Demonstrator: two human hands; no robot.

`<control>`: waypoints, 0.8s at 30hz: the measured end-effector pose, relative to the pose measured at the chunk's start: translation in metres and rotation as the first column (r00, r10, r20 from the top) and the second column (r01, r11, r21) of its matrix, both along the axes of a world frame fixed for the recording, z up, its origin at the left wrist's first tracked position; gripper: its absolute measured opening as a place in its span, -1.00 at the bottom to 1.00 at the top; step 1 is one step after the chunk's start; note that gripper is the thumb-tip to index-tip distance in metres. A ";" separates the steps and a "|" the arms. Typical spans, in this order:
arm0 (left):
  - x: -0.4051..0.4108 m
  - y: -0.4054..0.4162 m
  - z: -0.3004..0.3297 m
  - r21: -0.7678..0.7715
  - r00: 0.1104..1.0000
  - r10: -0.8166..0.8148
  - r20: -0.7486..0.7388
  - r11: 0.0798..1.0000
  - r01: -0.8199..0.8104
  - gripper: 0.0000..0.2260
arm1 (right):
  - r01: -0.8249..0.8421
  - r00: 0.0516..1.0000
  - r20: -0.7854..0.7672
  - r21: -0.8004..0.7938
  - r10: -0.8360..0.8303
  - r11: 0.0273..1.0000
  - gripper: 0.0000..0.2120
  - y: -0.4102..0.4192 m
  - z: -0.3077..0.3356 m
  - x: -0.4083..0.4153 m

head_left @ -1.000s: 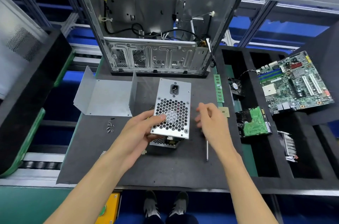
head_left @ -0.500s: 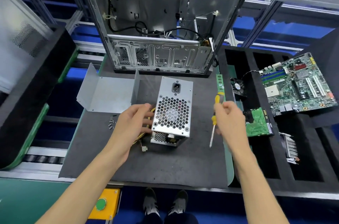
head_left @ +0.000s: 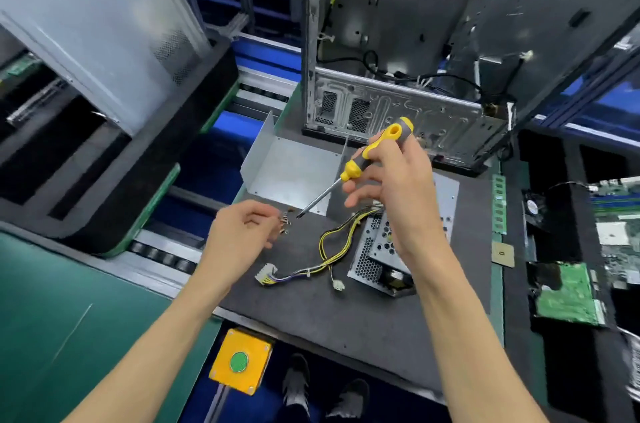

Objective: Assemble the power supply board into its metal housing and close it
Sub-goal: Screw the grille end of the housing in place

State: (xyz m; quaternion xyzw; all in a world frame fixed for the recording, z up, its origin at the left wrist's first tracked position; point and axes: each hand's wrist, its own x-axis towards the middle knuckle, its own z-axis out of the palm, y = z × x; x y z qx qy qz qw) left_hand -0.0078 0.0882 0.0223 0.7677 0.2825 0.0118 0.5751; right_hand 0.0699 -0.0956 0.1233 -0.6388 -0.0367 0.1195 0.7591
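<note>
a: where do we stand with the power supply housing (head_left: pixel 372 251)?

b: we see it lying on the dark mat (head_left: pixel 329 311) of the bench, partly hidden behind our right forearm, its perforated side facing us. its wire bundle (head_left: pixel 332 242), yellow and black, trails out to the left and ends in a white connector (head_left: pixel 266 275); a smaller connector (head_left: pixel 337 285) lies just beside the housing.

a: and the cover?

b: the bent metal cover (head_left: pixel 294 173) sits apart from the housing, farther back on the mat, open side up.

a: what are our hands doing?

b: our right hand (head_left: pixel 391 180) is raised above the housing, its fingers (head_left: pixel 375 148) curled round the grey and yellow handle of the screwdriver (head_left: pixel 367 159), the shaft slanting down to the left. the tip hangs near the little heap of screws (head_left: pixel 285 223).

a: the left?

b: our left hand (head_left: pixel 239 235) is at the screws, fingers (head_left: pixel 266 214) bent inward with the tips close together; whether they pinch a screw we cannot tell, the spot is blurred.

a: anything behind?

b: an open computer case (head_left: pixel 398 110) stands upright at the back of the mat, and a yellow box with a green button (head_left: pixel 239 361) sits below the bench edge.
</note>
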 end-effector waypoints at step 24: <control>0.011 0.012 -0.055 0.688 0.896 -0.434 -0.088 0.625 0.370 -0.91 | 0.021 0.995 -0.098 0.162 -0.005 0.987 -0.91 0.001 -0.033 0.022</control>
